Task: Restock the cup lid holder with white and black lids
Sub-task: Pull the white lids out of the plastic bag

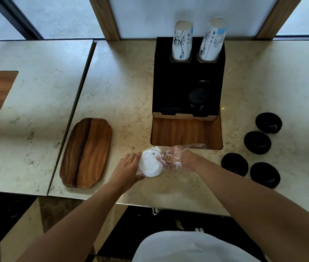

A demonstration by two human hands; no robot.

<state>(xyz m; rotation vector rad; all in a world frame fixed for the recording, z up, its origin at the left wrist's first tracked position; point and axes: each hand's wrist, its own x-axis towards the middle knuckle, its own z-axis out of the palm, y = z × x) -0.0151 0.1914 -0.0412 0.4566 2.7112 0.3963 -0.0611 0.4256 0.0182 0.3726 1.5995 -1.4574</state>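
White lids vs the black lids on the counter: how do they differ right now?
The white lids are held between both hands, left hand bare and right hand in a clear glove; the black lids lie untouched. The white lids are gathered together, partly in clear wrap; the four black lids lie apart, singly, to the right on the counter. Both kinds are round, and neither is in the holder yet.

Bare surface (123,87) lies open between the wooden tray (86,153) at left and the black holder (188,80) at centre, whose two cup stacks (183,41) rise at its rear, while four black lids (257,142) crowd the right side.
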